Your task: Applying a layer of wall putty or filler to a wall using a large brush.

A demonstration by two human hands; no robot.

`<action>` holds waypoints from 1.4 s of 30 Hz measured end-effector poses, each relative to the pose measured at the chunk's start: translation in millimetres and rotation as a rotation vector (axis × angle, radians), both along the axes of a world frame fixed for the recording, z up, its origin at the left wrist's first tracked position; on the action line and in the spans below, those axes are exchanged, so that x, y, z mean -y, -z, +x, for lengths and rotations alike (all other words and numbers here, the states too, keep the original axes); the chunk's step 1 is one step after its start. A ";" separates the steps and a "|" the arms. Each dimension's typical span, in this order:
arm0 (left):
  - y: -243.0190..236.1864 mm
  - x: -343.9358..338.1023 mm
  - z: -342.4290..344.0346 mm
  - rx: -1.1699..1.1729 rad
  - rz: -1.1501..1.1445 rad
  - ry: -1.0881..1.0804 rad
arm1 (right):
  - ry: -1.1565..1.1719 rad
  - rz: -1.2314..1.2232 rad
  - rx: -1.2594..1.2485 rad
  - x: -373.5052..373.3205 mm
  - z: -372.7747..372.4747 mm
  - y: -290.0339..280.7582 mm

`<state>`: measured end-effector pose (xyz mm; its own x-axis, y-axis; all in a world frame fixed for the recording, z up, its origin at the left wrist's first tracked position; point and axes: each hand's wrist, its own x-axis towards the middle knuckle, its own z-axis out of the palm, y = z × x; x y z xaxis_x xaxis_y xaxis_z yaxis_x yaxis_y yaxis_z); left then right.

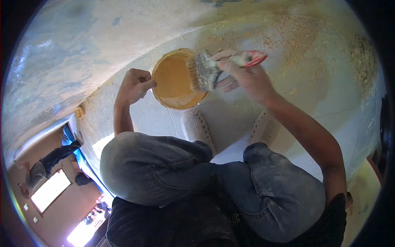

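Observation:
A round bucket (177, 108) with a yellowish rim and ochre-coloured liquid inside stands on the floor in front of my feet. My left hand (138, 85) is closed at its left edge, thumb and curled fingers pinching the rim. In my right hand (247, 78) is a wide paintbrush (205, 72), held by its handle, with the red end pointing to the right. Its bristles are caked with pale, yellowish paint and hang over the bucket's right rim. Whether the bristle tips touch the liquid I cannot tell.
Crumbs of yellowish debris (296, 45) are scattered over the floor at the far right. A patchy, pale wall (82, 53) curves along the left and far side. My light perforated clogs (196, 125) stand close to the bucket. Another person (41, 168) appears at the lower left.

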<state>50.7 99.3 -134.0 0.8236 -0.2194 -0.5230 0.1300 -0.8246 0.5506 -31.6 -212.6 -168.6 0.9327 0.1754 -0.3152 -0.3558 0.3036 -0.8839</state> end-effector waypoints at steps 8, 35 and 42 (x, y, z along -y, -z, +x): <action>22.0 -9.7 8.6 0.180 -0.027 0.117 | -0.084 -0.029 0.005 -78.4 13.5 36.6; 80.8 26.1 -8.0 0.370 -0.682 -0.018 | -0.125 0.421 -0.284 3.6 5.2 64.0; 78.8 21.4 -8.7 0.390 -0.708 0.005 | -0.051 0.446 -0.333 -20.9 -8.4 59.9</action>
